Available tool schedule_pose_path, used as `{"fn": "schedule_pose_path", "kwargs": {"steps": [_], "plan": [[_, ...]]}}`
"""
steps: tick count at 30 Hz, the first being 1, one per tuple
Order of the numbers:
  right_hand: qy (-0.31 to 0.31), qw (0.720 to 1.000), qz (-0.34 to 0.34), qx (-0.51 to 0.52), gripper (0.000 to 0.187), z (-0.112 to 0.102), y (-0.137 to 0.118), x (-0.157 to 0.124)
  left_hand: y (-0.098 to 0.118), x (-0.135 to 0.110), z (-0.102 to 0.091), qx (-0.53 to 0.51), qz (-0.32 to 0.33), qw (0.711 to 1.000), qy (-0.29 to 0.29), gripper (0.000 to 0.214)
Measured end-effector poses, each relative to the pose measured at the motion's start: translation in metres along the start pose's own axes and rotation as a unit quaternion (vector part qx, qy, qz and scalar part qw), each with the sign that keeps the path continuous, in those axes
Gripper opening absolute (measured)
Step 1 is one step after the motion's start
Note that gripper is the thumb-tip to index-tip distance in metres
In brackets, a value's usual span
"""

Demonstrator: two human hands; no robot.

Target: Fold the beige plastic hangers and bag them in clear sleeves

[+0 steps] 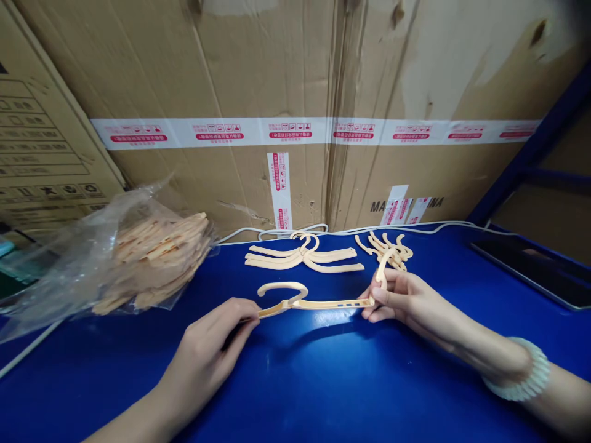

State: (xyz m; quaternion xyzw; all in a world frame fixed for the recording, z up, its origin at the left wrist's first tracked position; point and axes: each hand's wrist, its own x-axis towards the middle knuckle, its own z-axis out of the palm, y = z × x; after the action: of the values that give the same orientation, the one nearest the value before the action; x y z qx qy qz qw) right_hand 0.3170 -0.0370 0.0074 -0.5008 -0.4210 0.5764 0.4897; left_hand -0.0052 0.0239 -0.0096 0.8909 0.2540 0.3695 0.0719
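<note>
Blue tabletop [300, 394], big taped carton [221, 178] upright behind it. Hanger stack [303, 254] lies flat near the carton. Held hanger [332, 304] is in front of the stack, raised off the table, its hook above the arms. Left hand [217, 344]: thumb and fingers pinching the hanger's left end. Right hand [406, 301]: fingers closed on a curved piece [382, 267], at the hanger's right end. Loose hooks pile [405, 251] right of stack; clear bag [99, 237] of cream parts left of it; dark flat device [530, 271] far right of it.
</note>
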Motion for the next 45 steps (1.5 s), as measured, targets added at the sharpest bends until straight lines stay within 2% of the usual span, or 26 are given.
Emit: {"fn": "schedule_pose_path", "kwargs": {"steps": [4,13,18,23,27,30,32,36,38,40,41,42,43,45], "plan": [[0.041,0.998,-0.049,-0.025,0.045,0.005,0.004,-0.001,0.001,0.002,-0.001,-0.002,0.005,1.000,0.001,0.013],[0.072,0.987,-0.119,-0.081,0.044,0.009,0.003,-0.005,0.004,0.002,-0.001,-0.008,0.013,1.000,0.004,0.013],[0.054,0.991,-0.100,-0.075,0.045,0.010,0.003,-0.007,0.003,0.001,-0.002,-0.005,0.017,1.000,0.016,0.013],[0.074,0.987,-0.106,-0.094,0.047,0.010,0.004,-0.005,0.004,-0.001,-0.001,-0.005,0.022,0.999,0.024,0.014],[0.080,0.988,-0.096,-0.089,0.042,0.011,0.002,-0.003,0.009,-0.001,-0.001,-0.023,-0.017,0.999,0.026,0.014],[0.119,0.986,-0.112,-0.031,0.030,0.007,-0.004,-0.002,0.011,0.000,-0.002,-0.052,-0.054,0.997,0.016,0.015],[0.161,0.976,-0.146,0.013,0.023,-0.002,-0.008,0.000,0.012,0.001,-0.003,-0.060,-0.074,0.995,0.005,0.012],[0.273,0.929,-0.246,0.050,0.013,-0.022,-0.016,0.005,0.009,0.000,-0.004,-0.023,-0.073,0.997,-0.016,0.008],[0.293,0.917,-0.268,0.037,0.012,-0.026,-0.020,0.004,0.008,-0.001,-0.003,-0.002,-0.054,0.998,-0.030,0.009],[0.239,0.934,-0.260,-0.062,0.013,-0.022,-0.025,0.000,0.008,-0.002,-0.003,0.005,-0.033,0.999,-0.042,0.010],[0.187,0.939,-0.249,-0.146,0.013,-0.018,-0.027,-0.003,0.009,-0.002,-0.003,0.005,-0.024,0.998,-0.049,0.011],[0.124,0.933,-0.236,-0.243,0.012,-0.014,-0.028,-0.006,0.009,-0.002,-0.003,0.003,-0.016,0.998,-0.058,0.011],[0.058,0.912,-0.223,-0.339,0.012,-0.010,-0.029,-0.010,0.010,-0.002,-0.003,0.002,-0.008,0.998,-0.067,0.012],[-0.047,0.851,-0.207,-0.480,0.016,-0.004,-0.029,-0.016,0.011,-0.002,-0.002,0.000,0.000,0.997,-0.083,0.015]]}}
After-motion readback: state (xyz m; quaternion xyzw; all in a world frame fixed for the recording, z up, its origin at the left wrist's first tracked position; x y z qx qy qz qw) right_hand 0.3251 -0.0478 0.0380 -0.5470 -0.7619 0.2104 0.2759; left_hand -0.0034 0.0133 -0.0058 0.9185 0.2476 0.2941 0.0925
